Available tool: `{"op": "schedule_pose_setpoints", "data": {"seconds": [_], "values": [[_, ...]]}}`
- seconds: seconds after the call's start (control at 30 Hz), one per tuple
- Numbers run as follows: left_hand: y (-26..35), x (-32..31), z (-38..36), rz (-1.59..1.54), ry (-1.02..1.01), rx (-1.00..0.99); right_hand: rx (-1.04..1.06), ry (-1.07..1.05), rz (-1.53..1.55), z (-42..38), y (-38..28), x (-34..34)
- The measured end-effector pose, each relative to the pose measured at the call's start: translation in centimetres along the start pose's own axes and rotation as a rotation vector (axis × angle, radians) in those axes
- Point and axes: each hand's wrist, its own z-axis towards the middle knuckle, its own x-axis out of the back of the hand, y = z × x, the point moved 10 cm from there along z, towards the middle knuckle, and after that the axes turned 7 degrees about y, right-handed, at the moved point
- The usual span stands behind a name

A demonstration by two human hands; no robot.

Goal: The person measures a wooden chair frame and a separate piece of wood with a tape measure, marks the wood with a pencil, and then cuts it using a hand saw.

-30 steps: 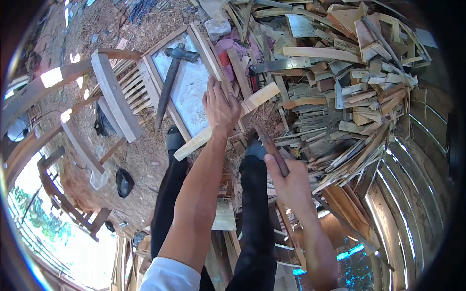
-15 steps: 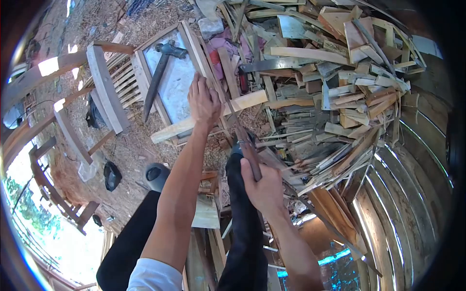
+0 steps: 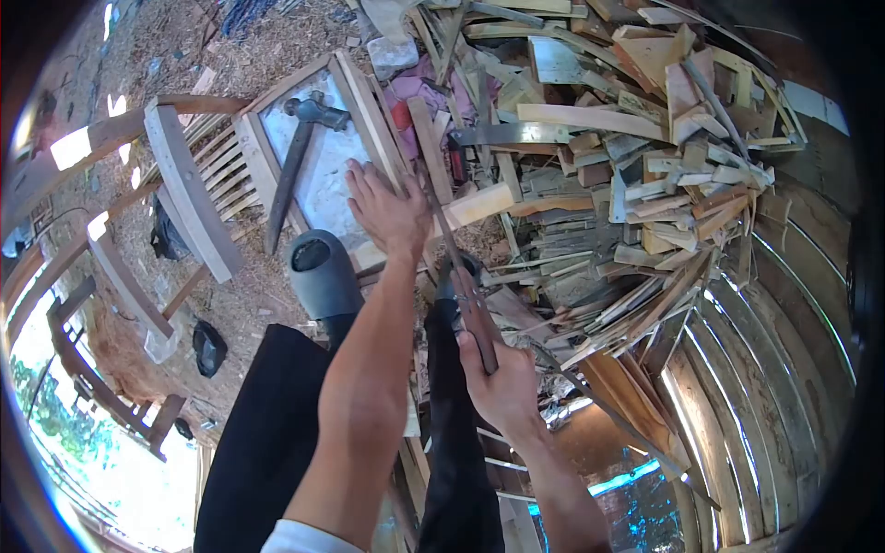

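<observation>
My left hand point(image 3: 392, 210) lies with its fingers stretched out over a pale wooden strip point(image 3: 481, 205) and the edge of a wooden frame point(image 3: 369, 115). Closed around its handle, my right hand point(image 3: 502, 382) holds a handsaw point(image 3: 470, 295), whose narrow blade runs up across the strip just right of my left hand. The frame surrounds a whitish panel point(image 3: 324, 180). A hammer point(image 3: 300, 152) rests across the frame and panel. Near the strip's left end is my grey clog point(image 3: 324, 275), which hides part of the wood; my other foot is beside the saw.
A big heap of wood offcuts point(image 3: 645, 175) fills the right side, with a loose metal blade point(image 3: 512, 135) at its edge. Curved wooden furniture parts point(image 3: 189, 189) stand at left. A black plastic bag point(image 3: 209, 348) lies on the sawdust-covered ground. Slatted boards point(image 3: 765, 369) form the right wall.
My left foot has moved forward to the strip's left part. My left hand's fingers have gone from curled to spread out. The saw stays in my right hand across the strip.
</observation>
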Motion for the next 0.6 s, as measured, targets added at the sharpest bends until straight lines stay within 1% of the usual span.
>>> {"op": "schedule_pose_setpoints", "data": {"seconds": [0.07, 0.13, 0.17, 0.23, 0.27, 0.33, 0.37, 0.43, 0.47, 0.5, 0.57, 0.6], "values": [[0.0, 0.3, 0.1, 0.003, -0.012, -0.005, 0.027, 0.008, -0.006, 0.1, -0.8, 0.4], [0.2, 0.2, 0.1, 0.002, -0.025, -0.023, -0.064, -0.079, -0.141, 0.5, -0.8, 0.6], [0.3, 0.0, 0.1, -0.002, -0.024, -0.028, -0.064, -0.073, -0.139, 0.9, -1.4, 0.7], [0.5, -0.2, 0.3, 0.011, -0.036, -0.026, 0.003, -0.085, -0.098, 1.7, -2.8, 0.5], [0.3, -0.4, 0.6, 0.014, -0.036, -0.020, 0.004, -0.092, -0.101, 2.6, -2.7, -0.1], [0.7, -0.1, 0.1, -0.003, -0.049, -0.031, -0.090, -0.211, -0.210, 3.7, -0.7, -2.2], [1.2, 0.0, 0.1, -0.015, -0.047, -0.033, -0.086, -0.200, -0.215, 4.0, -0.8, -2.3], [0.9, 0.0, 0.3, -0.015, -0.056, -0.013, 0.011, -0.138, -0.178, 4.9, -2.5, -2.6], [0.8, 0.0, 0.2, -0.036, -0.048, -0.019, -0.043, -0.155, -0.121, 4.4, -2.5, -2.2], [0.8, 0.0, 0.3, -0.033, -0.044, -0.020, -0.041, -0.156, -0.118, 3.2, -2.2, -2.1], [0.6, -0.3, 0.2, -0.025, -0.042, -0.023, 0.011, 0.024, 0.021, 0.4, -1.7, 0.2], [0.5, -0.3, 0.0, -0.022, -0.044, -0.021, 0.009, 0.021, 0.020, -0.6, -1.3, 0.6]]}}
